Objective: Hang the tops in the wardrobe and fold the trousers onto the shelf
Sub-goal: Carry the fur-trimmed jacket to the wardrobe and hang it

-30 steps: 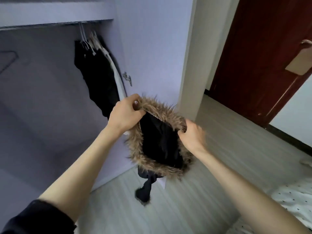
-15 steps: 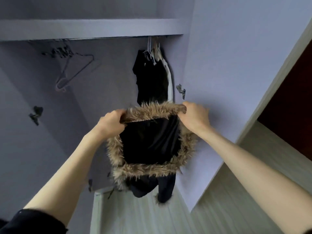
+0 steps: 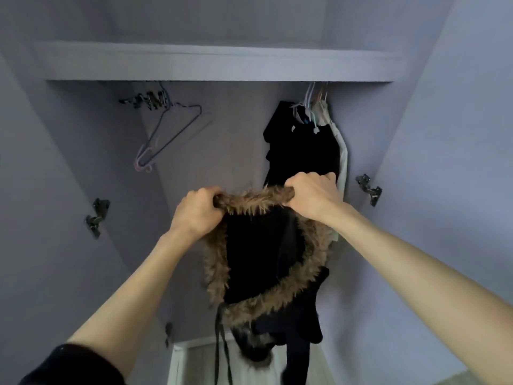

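Since the earlier picture, both hands have risen with the jacket and drawn closer together, and the view has swung to face the wardrobe interior squarely.

Nearest the camera, a dark sleeve [image 3: 72, 365] covers the left upper arm; both forearms are bare. The left hand [image 3: 198, 212] grips the fur trim [image 3: 255, 202] at its upper left, fingers curled round it. The right hand [image 3: 312, 195] grips the same trim at the upper right, fingers likewise curled. Between them hangs the black jacket [image 3: 261, 257], its hood opening ringed by coarse, shaggy brown fur in a rough oval. Smooth black fabric fills the oval. Below it, black fabric and one thin black strap [image 3: 222, 348] dangle toward the pale floor [image 3: 249, 370].

The jacket is held in front of the wardrobe opening, not yet on a hanger, and it blocks the lower part of the hung clothes.

Behind the right hand, hung clothes [image 3: 302, 148] crowd the right end of the rail: several black garments and at least one pale one; the exact count cannot be told. To the left, a bunch of empty wire hangers [image 3: 172, 132] hangs tilted, thin and angular, with two or perhaps more overlapping. Three metal hinges are mounted on the side walls, including one at left [image 3: 97, 216] and one at right [image 3: 369, 188]. Farthest up, one flat lilac shelf [image 3: 216, 62] spans the wardrobe [image 3: 236, 120].
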A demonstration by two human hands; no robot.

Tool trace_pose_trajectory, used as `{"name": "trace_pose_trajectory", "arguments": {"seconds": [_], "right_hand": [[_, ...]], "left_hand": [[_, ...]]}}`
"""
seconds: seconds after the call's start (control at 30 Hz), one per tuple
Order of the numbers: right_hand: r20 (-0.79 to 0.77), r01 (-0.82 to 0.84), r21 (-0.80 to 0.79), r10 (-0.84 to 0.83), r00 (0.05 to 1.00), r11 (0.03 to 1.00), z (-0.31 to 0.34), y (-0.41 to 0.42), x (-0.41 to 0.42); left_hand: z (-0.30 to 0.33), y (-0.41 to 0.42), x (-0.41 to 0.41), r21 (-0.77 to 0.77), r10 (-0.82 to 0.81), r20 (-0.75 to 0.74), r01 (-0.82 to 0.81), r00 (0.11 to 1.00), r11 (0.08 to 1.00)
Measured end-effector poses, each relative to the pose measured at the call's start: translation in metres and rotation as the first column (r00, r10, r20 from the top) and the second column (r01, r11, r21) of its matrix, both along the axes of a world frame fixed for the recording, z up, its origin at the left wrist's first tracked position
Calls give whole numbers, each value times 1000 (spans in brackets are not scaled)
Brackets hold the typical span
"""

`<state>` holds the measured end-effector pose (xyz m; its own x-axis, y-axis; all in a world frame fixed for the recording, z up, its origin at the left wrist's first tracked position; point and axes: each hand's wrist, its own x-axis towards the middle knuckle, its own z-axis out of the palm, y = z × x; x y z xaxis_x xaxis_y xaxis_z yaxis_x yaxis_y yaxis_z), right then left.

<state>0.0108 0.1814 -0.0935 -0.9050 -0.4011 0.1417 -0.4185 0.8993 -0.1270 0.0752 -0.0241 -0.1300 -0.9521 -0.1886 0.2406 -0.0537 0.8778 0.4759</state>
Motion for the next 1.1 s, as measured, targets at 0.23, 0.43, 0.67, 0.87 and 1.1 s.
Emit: {"name": "trace_pose_trajectory", "arguments": {"seconds": [0.23, 0.43, 0.67, 0.87, 1.1], "right_hand": [[-86, -3, 168, 18, 996, 986, -32, -24, -53], [8, 22, -38, -22, 1000, 999, -30, -44, -106], [221, -41, -192, 84, 972, 981, -40, -84, -167], [364, -36, -263, 134, 922, 964, -80, -117, -207], [552, -194, -422, 421, 720, 886, -93, -196, -215]], "left_hand": [[1, -52, -31, 47, 179, -5, -178, 984, 983], [4, -90, -51, -10, 340, 10, -340, 940, 941], [-5, -121, -82, 487, 431, 256, -501, 865, 716], [-20, -129, -82, 652, 485, 305, -551, 820, 521], [-13, -151, -81, 699, 556, 273, -559, 785, 446]]}}
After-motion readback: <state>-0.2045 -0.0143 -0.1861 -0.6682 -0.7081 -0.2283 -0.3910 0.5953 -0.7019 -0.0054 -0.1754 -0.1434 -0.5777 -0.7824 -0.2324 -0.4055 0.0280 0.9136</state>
